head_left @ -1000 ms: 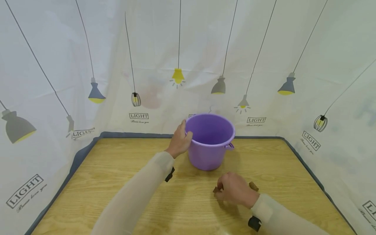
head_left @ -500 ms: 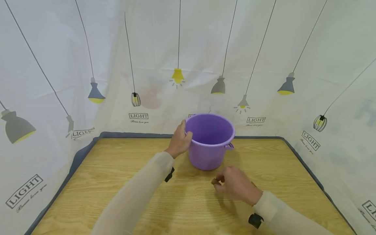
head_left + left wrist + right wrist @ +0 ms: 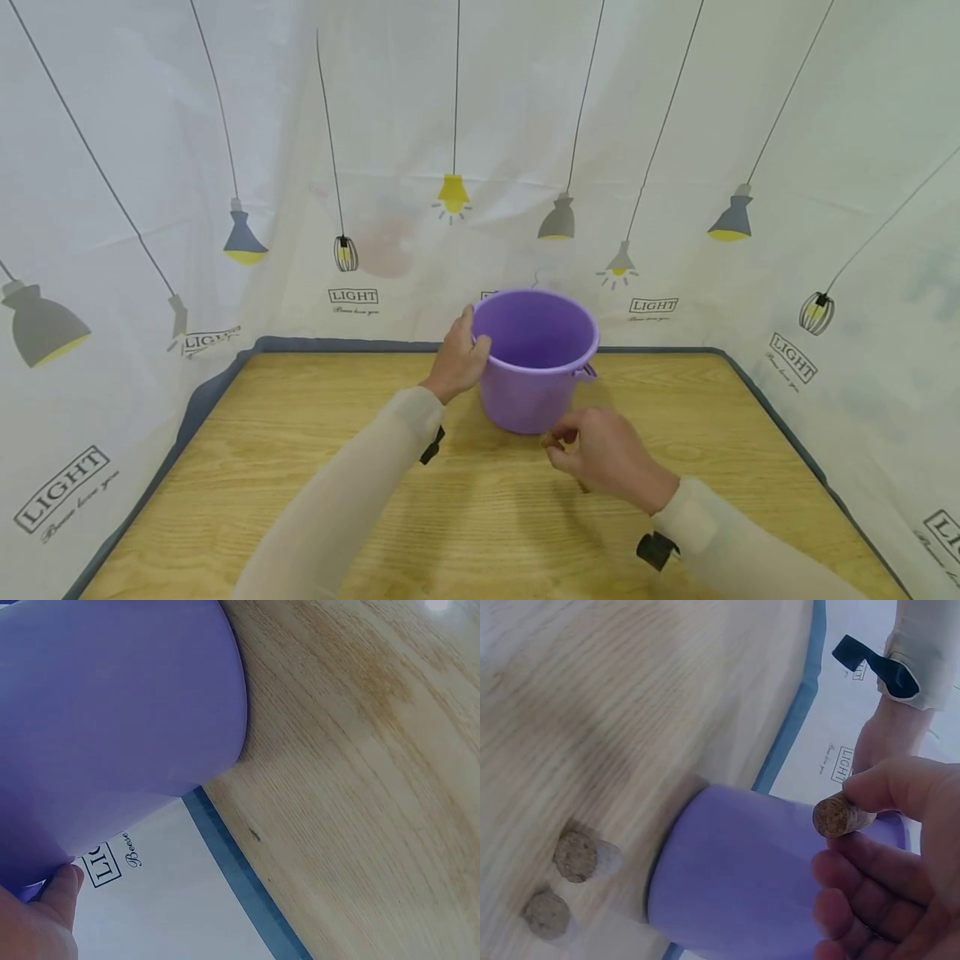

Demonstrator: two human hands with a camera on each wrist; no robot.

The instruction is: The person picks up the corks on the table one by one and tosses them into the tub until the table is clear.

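Observation:
A purple bucket [image 3: 525, 402] stands upright toward the back of the wooden table. My left hand [image 3: 456, 360] grips its rim on the left side, thumb outside toward me; the left wrist view shows the bucket's wall [image 3: 127, 712] and part of that hand [image 3: 45, 922]. In front of the bucket, my right hand [image 3: 609, 457] pinches a cork [image 3: 838, 815] between thumb and forefinger, raised off the table. Two more corks, one [image 3: 576, 856] beside the other [image 3: 547, 915], are on the tabletop in the right wrist view; my right hand mostly hides them from the head view.
The wooden tabletop [image 3: 360, 517] spreads around the bucket. Behind it and at both sides hangs a pale sheet [image 3: 405, 125] printed with lamps, with a dark blue border [image 3: 360, 343] along the table edge. A handle lug [image 3: 587, 374] sticks out at the bucket's right.
My right hand, with the cork pinched in it, has risen and moved away from me, closer to the bucket's base. The left hand and the bucket have stayed put.

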